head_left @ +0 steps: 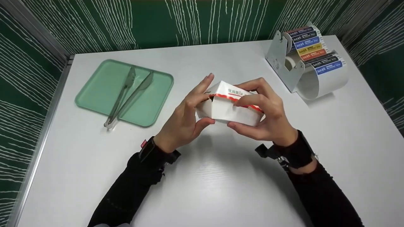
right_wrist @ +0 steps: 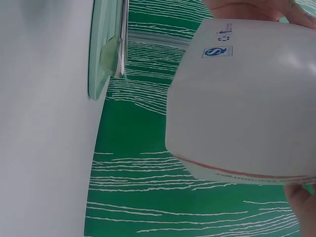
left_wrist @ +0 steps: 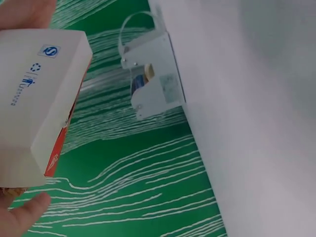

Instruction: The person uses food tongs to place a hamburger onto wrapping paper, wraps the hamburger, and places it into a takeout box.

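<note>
A white paper food box (head_left: 238,113) with a red band and printed lettering is held up over the table by both hands. On its left end, my left hand (head_left: 180,121) grips it between thumb and fingers. My right hand (head_left: 270,116) holds the other end, thumb below and a finger bent against the red-banded edge. A dark gap shows at the box's left corner in the head view. Brown crumbly food (left_wrist: 14,191) peeks out at the box's lower corner in the left wrist view. The box's plain underside (right_wrist: 242,108) carries small blue print.
At the left, a green tray (head_left: 91,88) bears metal tongs (head_left: 126,94) whose handle end juts over its front edge. A metal label dispenser (head_left: 285,69) with several rolls of coloured labels stands at the back right of the white table (head_left: 202,195). Green white-streaked walls enclose it.
</note>
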The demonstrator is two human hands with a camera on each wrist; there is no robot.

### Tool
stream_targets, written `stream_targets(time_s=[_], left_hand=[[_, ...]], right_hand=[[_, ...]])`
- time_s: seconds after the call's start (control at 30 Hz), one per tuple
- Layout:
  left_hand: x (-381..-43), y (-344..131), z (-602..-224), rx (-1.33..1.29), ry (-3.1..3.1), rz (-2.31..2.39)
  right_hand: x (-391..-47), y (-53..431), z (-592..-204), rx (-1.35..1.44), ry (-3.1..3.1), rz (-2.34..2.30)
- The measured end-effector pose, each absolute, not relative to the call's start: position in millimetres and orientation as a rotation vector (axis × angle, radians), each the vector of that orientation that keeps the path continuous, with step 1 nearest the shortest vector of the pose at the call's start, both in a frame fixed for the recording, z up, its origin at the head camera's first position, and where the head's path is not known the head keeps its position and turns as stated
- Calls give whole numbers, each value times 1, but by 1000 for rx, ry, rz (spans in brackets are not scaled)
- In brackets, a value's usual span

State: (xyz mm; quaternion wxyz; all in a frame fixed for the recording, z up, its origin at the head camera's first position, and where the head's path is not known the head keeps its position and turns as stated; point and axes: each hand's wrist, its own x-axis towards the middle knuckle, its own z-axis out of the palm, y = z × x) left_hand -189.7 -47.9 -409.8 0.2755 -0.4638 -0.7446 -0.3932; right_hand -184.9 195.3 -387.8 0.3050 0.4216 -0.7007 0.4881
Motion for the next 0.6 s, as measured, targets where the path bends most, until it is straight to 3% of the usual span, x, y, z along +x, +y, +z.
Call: stream_targets(time_s=[0.6], left_hand=[[-190,-49,-410,-1300,-2016,-972]], right_hand=[[-178,192,-380,1265,-1963,1150]])
